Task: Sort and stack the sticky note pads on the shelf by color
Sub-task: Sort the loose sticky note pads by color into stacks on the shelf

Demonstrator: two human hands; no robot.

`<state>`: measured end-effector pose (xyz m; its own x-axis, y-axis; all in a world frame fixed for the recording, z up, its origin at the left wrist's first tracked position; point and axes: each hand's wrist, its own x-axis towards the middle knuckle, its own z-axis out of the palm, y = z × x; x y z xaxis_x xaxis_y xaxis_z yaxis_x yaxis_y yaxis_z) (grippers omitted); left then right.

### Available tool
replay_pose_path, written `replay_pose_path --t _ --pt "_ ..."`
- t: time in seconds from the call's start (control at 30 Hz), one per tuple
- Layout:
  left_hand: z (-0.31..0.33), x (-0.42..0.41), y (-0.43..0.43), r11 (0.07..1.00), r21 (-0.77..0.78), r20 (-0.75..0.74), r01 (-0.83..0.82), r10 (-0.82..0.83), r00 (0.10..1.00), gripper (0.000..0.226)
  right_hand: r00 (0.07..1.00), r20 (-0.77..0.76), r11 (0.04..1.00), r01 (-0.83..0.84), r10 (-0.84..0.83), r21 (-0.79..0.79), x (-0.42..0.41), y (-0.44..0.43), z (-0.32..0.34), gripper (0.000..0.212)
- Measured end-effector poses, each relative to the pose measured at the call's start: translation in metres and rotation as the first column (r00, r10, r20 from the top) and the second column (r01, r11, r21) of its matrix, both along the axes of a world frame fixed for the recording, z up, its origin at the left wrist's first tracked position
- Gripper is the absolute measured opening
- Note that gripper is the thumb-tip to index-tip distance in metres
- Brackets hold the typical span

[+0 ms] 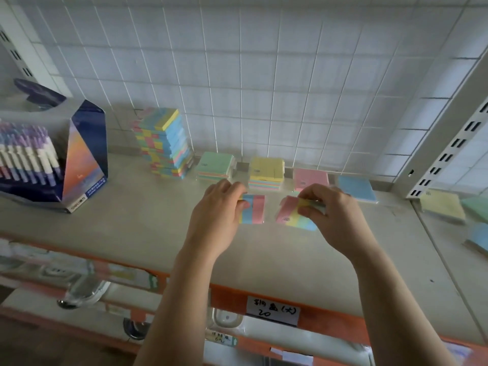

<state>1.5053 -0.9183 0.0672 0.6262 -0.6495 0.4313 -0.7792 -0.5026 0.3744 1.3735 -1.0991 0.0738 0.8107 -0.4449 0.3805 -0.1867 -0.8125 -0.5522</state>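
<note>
Sticky note pads sit along the shelf (132, 233) from a tall mixed stack (165, 143) (leaning slightly) to low piles, while left hand (216, 210) and right hand (335, 215) each pinch a striped pad (254, 208) in closed fingers.

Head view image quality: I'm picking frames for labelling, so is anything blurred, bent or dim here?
Head view: wide-angle bending curves the wall grid and shelf upright; the pen display box at the left edge and lower shelves look soft; both hands and their striped pads are fairly sharp; light is flat, dim, without glare.
</note>
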Motion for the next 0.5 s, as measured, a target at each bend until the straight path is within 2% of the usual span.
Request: replay_pose_path --t 0.2,0.5 --pt "-0.006 0.039 0.033 1.000 -0.017 0.011 0.013 -0.013 1.000 0.012 1.000 0.000 0.999 -0.004 0.004 0.033 0.030 0.023 0.002 0.016" --pt "0.003 0.124 0.089 0.995 -0.004 0.036 0.100 -0.100 0.994 0.013 1.000 0.012 0.983 0.007 -0.009 0.182 0.100 0.094 0.006 0.018"
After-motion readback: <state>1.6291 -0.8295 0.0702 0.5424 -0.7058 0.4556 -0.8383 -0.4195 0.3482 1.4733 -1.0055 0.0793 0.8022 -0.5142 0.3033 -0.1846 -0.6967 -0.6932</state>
